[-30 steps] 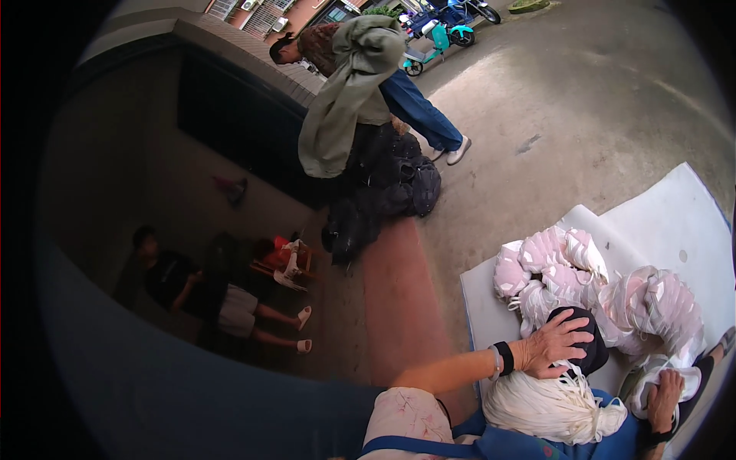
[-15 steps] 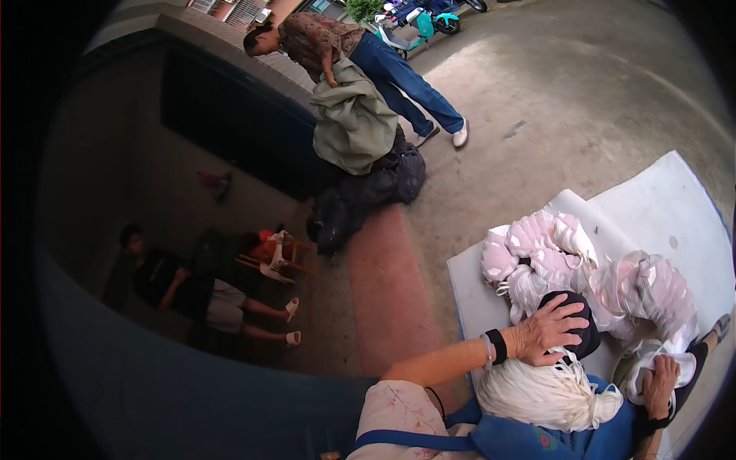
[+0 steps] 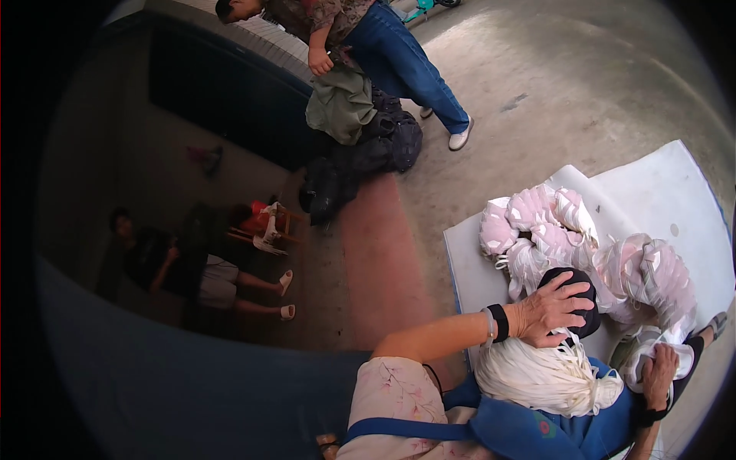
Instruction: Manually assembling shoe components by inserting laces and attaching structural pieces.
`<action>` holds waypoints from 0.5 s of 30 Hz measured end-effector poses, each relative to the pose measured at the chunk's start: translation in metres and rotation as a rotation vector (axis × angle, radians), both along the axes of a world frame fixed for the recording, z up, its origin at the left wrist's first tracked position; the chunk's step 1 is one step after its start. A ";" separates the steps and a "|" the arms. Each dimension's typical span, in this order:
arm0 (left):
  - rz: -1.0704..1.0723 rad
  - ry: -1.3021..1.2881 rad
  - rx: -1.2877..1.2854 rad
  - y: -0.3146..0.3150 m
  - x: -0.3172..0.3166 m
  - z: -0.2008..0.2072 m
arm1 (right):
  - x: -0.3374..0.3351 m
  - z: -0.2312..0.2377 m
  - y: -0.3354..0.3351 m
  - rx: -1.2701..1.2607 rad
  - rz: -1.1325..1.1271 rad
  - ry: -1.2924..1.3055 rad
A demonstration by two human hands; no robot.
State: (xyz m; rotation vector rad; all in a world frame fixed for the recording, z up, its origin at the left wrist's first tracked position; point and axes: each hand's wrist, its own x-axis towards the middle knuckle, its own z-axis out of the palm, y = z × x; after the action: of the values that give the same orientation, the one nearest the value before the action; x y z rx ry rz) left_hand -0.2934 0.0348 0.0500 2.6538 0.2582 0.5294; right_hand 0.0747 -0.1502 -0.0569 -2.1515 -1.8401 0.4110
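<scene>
My left hand (image 3: pixel 546 310) lies with fingers spread over a rounded black shape (image 3: pixel 589 307), which looks like my black-clad knee. Below it, a thick bundle of white cords or laces (image 3: pixel 540 379) spreads over the blue apron (image 3: pixel 514 429) on my lap, tied in at its right end. To the right, my right hand (image 3: pixel 659 374) bends its fingers over a white bundle (image 3: pixel 635 360) beside my black-clad leg. Its fingertips are partly hidden. Ahead of both hands lie several pink-and-white bundles (image 3: pixel 556 239), apparently in clear wrapping, on a white sheet (image 3: pixel 475 253).
A co-worker in jeans (image 3: pixel 406 65) bends over a grey-green sack (image 3: pixel 341 103) beside dark bags (image 3: pixel 376 149). Another person (image 3: pixel 169 264) is in the dim doorway at left, near a small wooden stool (image 3: pixel 287 230). A reddish floor strip (image 3: pixel 383 261) runs between the doorway and the sheet.
The co-worker's arm and the grey-green sack have shifted, and the sack hangs lower and more bunched. My view has tilted slightly. Both my hands stay in about the same places.
</scene>
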 end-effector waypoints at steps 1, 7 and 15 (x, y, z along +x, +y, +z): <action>0.010 0.005 -0.003 -0.001 0.000 0.000 | -0.001 -0.001 0.000 -0.006 -0.005 0.003; 0.036 0.006 0.017 0.000 -0.002 0.000 | -0.003 -0.002 0.004 0.043 0.033 0.008; 0.034 0.014 0.001 0.001 0.000 0.001 | 0.000 -0.006 0.003 0.050 0.041 -0.026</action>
State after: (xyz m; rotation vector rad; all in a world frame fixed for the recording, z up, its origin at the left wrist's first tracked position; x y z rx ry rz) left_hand -0.2934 0.0358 0.0513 2.6588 0.3073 0.5217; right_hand 0.0752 -0.1472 -0.0624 -2.0989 -1.8908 0.3435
